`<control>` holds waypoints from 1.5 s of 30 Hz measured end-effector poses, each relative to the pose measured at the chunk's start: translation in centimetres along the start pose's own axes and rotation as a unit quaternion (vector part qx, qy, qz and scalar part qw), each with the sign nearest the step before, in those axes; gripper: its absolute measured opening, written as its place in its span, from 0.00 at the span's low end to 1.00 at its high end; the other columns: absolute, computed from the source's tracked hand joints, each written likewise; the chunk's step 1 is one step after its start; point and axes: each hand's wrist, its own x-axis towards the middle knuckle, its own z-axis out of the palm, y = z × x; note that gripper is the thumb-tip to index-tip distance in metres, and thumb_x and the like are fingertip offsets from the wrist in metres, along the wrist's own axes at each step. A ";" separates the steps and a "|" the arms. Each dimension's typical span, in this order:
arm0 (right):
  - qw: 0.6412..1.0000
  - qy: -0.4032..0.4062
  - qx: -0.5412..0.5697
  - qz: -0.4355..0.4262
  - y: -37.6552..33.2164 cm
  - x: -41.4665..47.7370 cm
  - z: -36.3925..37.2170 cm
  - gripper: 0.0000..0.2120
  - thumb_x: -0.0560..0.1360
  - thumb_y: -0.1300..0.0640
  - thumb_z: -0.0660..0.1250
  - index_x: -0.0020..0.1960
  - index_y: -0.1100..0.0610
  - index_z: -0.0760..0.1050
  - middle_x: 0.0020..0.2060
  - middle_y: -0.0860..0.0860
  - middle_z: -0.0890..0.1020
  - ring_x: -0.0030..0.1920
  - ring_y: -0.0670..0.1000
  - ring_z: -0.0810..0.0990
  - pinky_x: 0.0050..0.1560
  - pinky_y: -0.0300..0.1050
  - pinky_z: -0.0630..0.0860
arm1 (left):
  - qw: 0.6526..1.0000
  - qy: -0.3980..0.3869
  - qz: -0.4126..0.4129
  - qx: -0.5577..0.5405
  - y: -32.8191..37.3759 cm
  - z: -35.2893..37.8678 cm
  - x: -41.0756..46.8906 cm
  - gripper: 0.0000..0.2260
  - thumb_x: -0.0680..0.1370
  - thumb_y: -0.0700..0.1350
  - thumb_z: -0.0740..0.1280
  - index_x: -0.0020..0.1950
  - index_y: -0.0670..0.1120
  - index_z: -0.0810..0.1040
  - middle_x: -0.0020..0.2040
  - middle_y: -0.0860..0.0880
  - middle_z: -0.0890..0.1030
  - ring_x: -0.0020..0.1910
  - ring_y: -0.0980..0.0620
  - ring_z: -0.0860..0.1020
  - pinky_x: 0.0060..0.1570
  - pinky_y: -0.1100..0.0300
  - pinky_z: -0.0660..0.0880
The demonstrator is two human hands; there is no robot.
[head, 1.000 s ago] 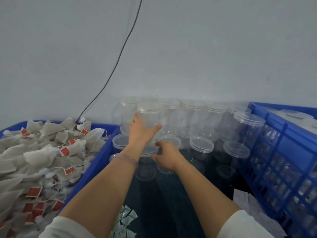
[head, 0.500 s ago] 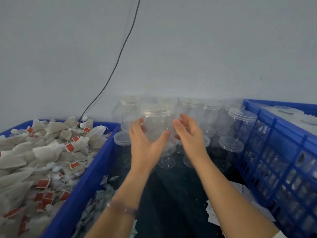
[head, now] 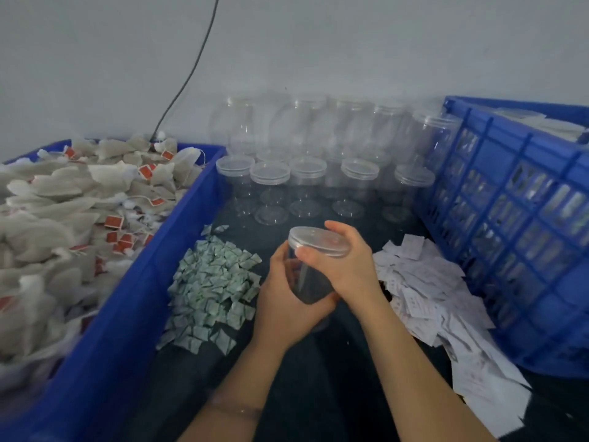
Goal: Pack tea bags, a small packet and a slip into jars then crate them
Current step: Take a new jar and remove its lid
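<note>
As left hand [head: 282, 303] and right hand [head: 352, 266] grip jar [head: 308, 283], slips' [head: 424, 282] print blurs.

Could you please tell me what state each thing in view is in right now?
jar: lid on, looks empty, held in both hands.
lid: seated on the jar.
left hand: grips the jar's body.
right hand: grips the lid.
spare jars: upright, lids on, empty.
tea bags: heaped in the bin.
packets: loose pile on the table.
slips: loose pile beside the crate.
</note>
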 end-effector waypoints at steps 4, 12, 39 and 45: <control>1.000 0.010 0.018 -0.012 0.0 -1.1 -0.1 0.24 0.60 0.53 0.83 0.50 0.43 0.75 0.48 0.41 0.80 0.46 0.32 0.79 0.41 0.27 0.74 | 1.000 -0.018 0.020 -0.006 0.3 -0.6 -0.3 0.45 0.57 0.62 0.79 0.70 0.62 0.62 0.57 0.68 0.76 0.55 0.65 0.77 0.52 0.62 0.76; 0.979 -0.134 0.151 0.002 0.7 -0.9 -1.7 0.34 0.55 0.47 0.76 0.60 0.48 0.75 0.55 0.52 0.82 0.54 0.51 0.82 0.55 0.47 0.78 | 0.991 -0.109 -0.015 -0.077 0.1 -1.9 -0.4 0.40 0.58 0.56 0.78 0.68 0.57 0.67 0.58 0.52 0.79 0.58 0.53 0.79 0.58 0.50 0.78; 0.980 0.012 0.194 0.034 2.6 -1.3 0.8 0.39 0.61 0.33 0.72 0.65 0.54 0.73 0.55 0.46 0.83 0.58 0.49 0.82 0.55 0.44 0.80 | 0.996 -0.068 -0.024 -0.060 0.5 -1.5 0.0 0.41 0.59 0.58 0.76 0.70 0.59 0.64 0.57 0.59 0.78 0.58 0.61 0.77 0.58 0.53 0.77; 0.951 0.016 0.292 0.102 2.5 -1.0 0.2 0.25 0.73 0.38 0.63 0.61 0.54 0.75 0.56 0.55 0.83 0.53 0.52 0.84 0.52 0.49 0.79 | 0.996 -0.069 -0.028 -0.058 0.3 -1.4 0.1 0.40 0.58 0.59 0.75 0.67 0.62 0.64 0.58 0.55 0.77 0.58 0.58 0.78 0.58 0.52 0.77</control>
